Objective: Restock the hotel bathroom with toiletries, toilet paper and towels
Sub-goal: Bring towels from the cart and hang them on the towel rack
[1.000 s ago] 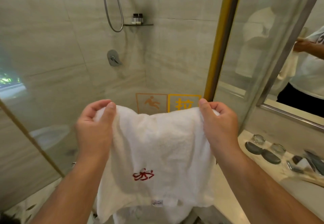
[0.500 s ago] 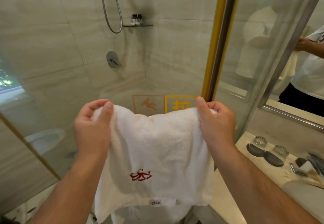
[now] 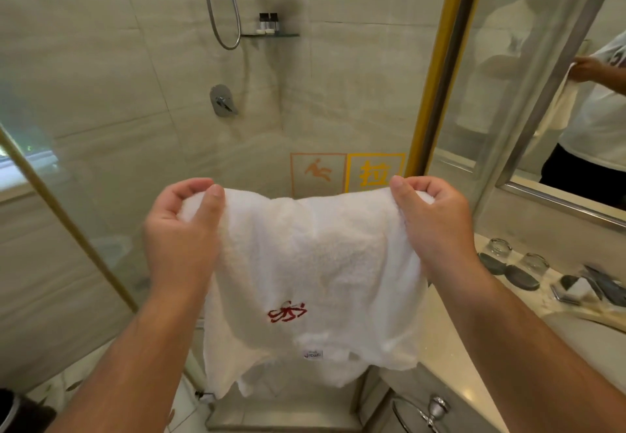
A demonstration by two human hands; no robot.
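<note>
Both hands, left hand (image 3: 183, 225) and right hand (image 3: 437, 219), pinch the towel (image 3: 315, 263) by its top corners; one loose pinch and it could slump floorward.

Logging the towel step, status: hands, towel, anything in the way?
Left hand, right hand each pinch a top corner. The white towel hangs spread before the shower glass. Nothing seen in the way.

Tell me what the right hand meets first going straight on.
Likely the glass shower door by its yellow sticker; the right hand, gripping the towel, points at it, though depth is unclear.
</note>
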